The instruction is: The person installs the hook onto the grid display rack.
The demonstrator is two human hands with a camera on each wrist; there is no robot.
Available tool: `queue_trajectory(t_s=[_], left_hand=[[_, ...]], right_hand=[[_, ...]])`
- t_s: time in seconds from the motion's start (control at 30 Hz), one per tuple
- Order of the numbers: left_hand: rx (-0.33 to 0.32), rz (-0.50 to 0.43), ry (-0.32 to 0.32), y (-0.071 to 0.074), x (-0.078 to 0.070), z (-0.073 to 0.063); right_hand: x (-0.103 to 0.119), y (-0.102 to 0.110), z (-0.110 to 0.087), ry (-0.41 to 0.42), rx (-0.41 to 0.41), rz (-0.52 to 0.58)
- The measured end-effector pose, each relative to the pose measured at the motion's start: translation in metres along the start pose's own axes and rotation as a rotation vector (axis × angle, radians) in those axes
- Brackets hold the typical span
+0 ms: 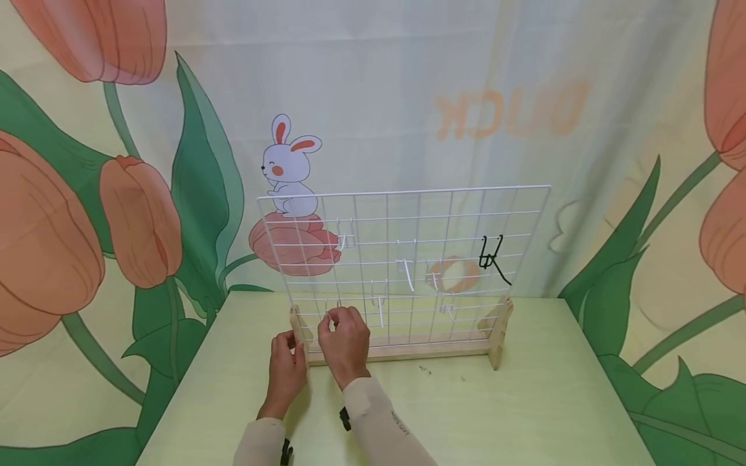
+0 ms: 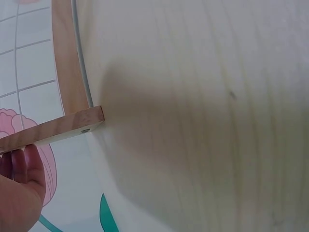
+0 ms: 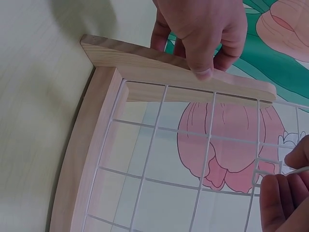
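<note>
A white wire grid panel (image 1: 408, 191) stands upright in a wooden base (image 1: 408, 351). At its left end my left hand (image 1: 285, 374) grips the wooden side support (image 3: 140, 59), thumb on one face and fingers on the other, as the right wrist view shows. My right hand (image 1: 346, 346) is at the lower left of the grid and pinches a white wire hook (image 3: 301, 170) between thumb and fingers. That hook lies against the grid wires; whether it is fully seated cannot be told. In the left wrist view only part of the left hand (image 2: 21, 186) shows, beside the support.
Several other white hooks, such as one near the middle (image 1: 408, 275), hang on the grid. A black hook (image 1: 488, 260) hangs at the upper right. Small dark specks (image 1: 425, 370) lie on the pale table (image 1: 553, 401). A printed tulip curtain (image 1: 373, 97) hangs behind.
</note>
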State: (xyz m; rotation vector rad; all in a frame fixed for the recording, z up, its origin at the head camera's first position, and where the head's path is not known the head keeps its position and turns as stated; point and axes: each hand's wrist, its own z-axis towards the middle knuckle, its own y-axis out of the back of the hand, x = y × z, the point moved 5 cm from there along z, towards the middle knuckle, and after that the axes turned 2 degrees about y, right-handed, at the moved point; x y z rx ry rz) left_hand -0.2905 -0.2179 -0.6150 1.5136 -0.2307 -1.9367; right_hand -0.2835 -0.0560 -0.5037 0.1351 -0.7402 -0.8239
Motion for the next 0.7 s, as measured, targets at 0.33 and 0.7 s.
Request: queue_trajectory(t_s=[0.33, 0.7], left_hand=[[-0.001, 0.045, -0.026, -0.002, -0.002, 0.003], [-0.001, 0.155, 0.002, 0.01, -0.017, -0.004]], right_hand=[[-0.002, 0.006, 0.0, -0.085, 0.167, 0.033], [0.013, 0.061, 0.004, 0.175, 0.376, 0.148]])
